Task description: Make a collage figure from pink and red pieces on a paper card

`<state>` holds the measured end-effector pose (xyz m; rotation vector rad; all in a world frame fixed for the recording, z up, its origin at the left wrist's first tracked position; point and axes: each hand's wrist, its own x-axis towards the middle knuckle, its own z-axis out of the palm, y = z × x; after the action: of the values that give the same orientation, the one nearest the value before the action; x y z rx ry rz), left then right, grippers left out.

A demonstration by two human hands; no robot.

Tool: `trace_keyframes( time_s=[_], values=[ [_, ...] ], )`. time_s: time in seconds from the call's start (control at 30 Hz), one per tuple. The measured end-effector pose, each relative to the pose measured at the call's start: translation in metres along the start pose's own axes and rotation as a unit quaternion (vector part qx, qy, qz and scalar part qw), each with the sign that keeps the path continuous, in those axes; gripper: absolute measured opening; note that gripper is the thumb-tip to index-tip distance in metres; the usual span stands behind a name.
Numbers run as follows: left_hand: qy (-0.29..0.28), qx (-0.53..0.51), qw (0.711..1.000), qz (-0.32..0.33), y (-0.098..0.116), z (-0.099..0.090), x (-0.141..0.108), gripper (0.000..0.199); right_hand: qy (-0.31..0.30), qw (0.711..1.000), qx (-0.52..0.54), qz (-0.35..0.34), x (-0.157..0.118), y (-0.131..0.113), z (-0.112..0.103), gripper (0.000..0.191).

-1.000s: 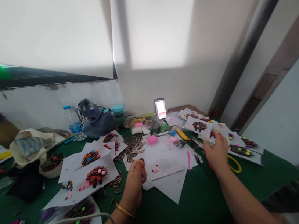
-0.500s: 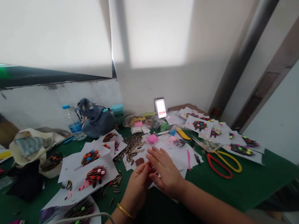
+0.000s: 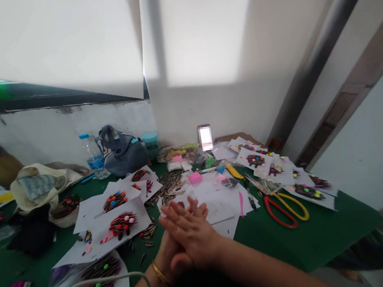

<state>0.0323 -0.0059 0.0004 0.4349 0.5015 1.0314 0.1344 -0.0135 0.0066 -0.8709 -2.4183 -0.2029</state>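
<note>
My right hand (image 3: 193,236) lies palm down across my left hand (image 3: 170,248), its fingers stretched out and spread. The left palm faces up beneath it, mostly covered, with some fingertips showing past the right hand. Anything between the palms is hidden. A gold bracelet circles my left wrist. Both hands are over the near edge of white paper (image 3: 231,225). Behind them, a sheet with a faint drawn outline (image 3: 218,210) shows, and striped seeds (image 3: 171,186) are heaped to its left. A pink clay lump (image 3: 195,177) sits beyond.
Hedgehog pictures lie on both sides, on the left (image 3: 122,223) and right (image 3: 307,191). Large scissors (image 3: 281,209) with red and yellow handles rest at right. A bottle (image 3: 96,161), a blue bag (image 3: 125,155) and a phone (image 3: 206,137) stand at the back. A white cable (image 3: 90,282) crosses the lower left.
My right hand has moved left and down onto my left hand. The red bit that was at my left fingertips is no longer visible, and more of the outlined sheet shows.
</note>
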Motion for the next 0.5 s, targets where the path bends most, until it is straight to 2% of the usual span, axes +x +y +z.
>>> trace_keyframes(
  time_s=[0.1, 0.17, 0.23, 0.27, 0.3, 0.33, 0.4, 0.47, 0.5],
  values=[
    [0.031, 0.036, 0.999, 0.011, 0.016, 0.004, -0.004, 0.022, -0.005, 0.998, -0.009, 0.056, 0.002, 0.033, -0.005, 0.084],
    [0.098, 0.096, 0.988, 0.073, 0.03, 0.001, -0.003, 0.019, 0.002, 0.994, -0.002, 0.105, -0.004, 0.054, -0.009, 0.075],
    [0.171, 0.196, 0.954, 0.152, 0.041, -0.007, 0.001, 0.019, 0.036, 0.984, 0.006, 0.176, -0.015, 0.071, -0.011, 0.06],
    [0.2, 0.275, 0.921, 0.189, 0.044, -0.011, 0.003, 0.021, 0.062, 0.977, 0.007, 0.203, -0.021, 0.077, -0.012, 0.051],
    [0.212, 0.375, 0.875, 0.221, 0.046, -0.015, 0.005, 0.023, 0.084, 0.972, 0.008, 0.218, -0.027, 0.082, -0.012, 0.044],
    [0.188, 0.485, 0.822, 0.234, 0.047, -0.019, 0.006, 0.023, 0.105, 0.969, 0.012, 0.223, -0.033, 0.085, -0.011, 0.037],
    [0.127, 0.671, 0.69, 0.241, 0.045, -0.024, 0.006, 0.02, 0.13, 0.966, 0.024, 0.221, -0.043, 0.089, -0.008, 0.031],
    [0.089, 0.787, 0.566, 0.227, 0.04, -0.027, 0.005, 0.015, 0.133, 0.965, 0.04, 0.22, -0.05, 0.09, -0.005, 0.03],
    [0.08, 0.823, 0.52, 0.214, 0.038, -0.028, 0.004, 0.011, 0.127, 0.965, 0.048, 0.222, -0.053, 0.09, -0.004, 0.03]
  ],
)
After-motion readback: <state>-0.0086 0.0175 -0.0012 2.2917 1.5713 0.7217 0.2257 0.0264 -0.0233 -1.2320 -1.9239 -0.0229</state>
